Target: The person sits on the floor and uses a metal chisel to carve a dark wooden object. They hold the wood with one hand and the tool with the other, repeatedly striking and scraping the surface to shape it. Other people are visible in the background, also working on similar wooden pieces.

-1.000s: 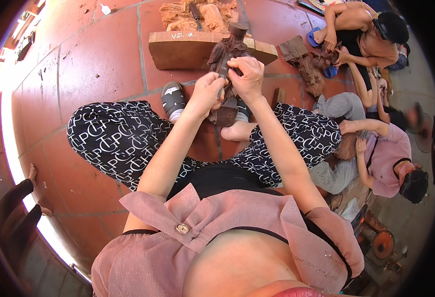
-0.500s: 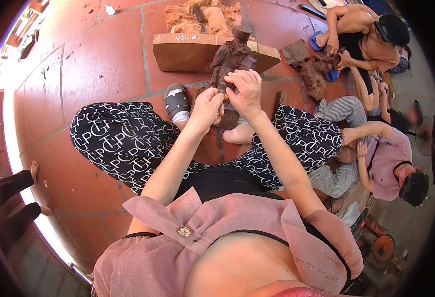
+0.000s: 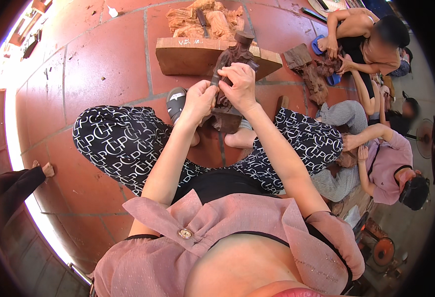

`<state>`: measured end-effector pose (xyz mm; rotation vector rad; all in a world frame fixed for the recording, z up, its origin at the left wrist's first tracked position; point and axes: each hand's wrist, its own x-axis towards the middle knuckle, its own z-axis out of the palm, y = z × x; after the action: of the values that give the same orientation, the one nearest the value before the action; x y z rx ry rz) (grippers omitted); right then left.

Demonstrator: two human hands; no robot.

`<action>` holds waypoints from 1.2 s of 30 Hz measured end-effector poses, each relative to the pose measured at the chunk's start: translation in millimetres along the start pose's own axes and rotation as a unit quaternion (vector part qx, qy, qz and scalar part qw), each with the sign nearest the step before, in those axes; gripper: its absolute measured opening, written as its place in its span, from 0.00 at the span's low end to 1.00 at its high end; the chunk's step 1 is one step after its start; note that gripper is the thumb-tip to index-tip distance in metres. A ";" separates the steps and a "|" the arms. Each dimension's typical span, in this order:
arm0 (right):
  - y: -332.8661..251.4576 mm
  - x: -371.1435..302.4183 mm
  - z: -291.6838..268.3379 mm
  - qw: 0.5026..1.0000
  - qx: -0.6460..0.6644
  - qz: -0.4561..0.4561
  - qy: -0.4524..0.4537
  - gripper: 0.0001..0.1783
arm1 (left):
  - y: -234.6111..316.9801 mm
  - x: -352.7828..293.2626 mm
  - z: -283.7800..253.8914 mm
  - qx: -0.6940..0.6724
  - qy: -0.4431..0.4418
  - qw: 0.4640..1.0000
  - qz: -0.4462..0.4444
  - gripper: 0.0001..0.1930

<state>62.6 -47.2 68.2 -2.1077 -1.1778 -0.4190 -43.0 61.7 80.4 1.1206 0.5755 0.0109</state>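
Note:
Between my feet a dark brown carved wooden statue (image 3: 234,52) leans away from me, its far part in front of a light wooden block. My left hand (image 3: 200,101) is closed at the statue's left side, fingers pinched together; what they grip is hidden. Close beside it, my right hand (image 3: 239,86) lies over the statue's middle. Its fingers are bent, the tips at a narrow dark piece next to the left hand. I cannot tell whether that piece is a tool or part of the carving.
A thick wooden block (image 3: 187,57) stands beyond, with an orange-toned carving (image 3: 222,24) and a dark-handled tool (image 3: 202,19) on it. Another dark carving (image 3: 311,79) lies at the right, near a seated co-worker (image 3: 375,42). A second co-worker (image 3: 388,158) sits closer. Another person's legs (image 3: 22,185) show at left.
Both my hands have shifted slightly left, and the right one sits lower on the bent statue's front. The statue's base shows more below them. The person at the left edge has moved their legs.

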 end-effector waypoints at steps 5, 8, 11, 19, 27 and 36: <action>1.8 4.0 10.1 0.999 -0.017 0.019 0.032 0.14 | -1.1 9.3 0.4 0.022 0.005 1.000 0.022 0.07; -0.6 -10.8 2.8 1.000 -0.003 -0.008 -0.001 0.13 | -4.6 -8.3 -2.3 0.010 -0.003 0.999 -0.039 0.07; -13.7 -30.5 -12.0 0.997 0.062 0.044 -0.014 0.12 | -5.3 -30.3 -0.6 -0.053 -0.039 0.994 -0.085 0.10; -27.7 -71.3 -54.0 0.879 0.316 0.355 0.032 0.05 | -9.4 31.0 -2.1 0.115 0.111 0.963 0.218 0.19; -13.1 -86.6 -80.9 0.752 0.475 0.439 0.127 0.05 | -32.5 105.3 10.4 -0.019 -0.001 0.996 0.091 0.18; -5.6 -103.3 -63.5 0.751 0.493 0.432 0.088 0.11 | -52.5 98.6 -0.3 0.086 0.018 0.978 0.191 0.22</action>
<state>5.1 -153.6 57.5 -1.3523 -0.0866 0.3859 26.8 67.0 -6.6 1.3898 0.3911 0.3199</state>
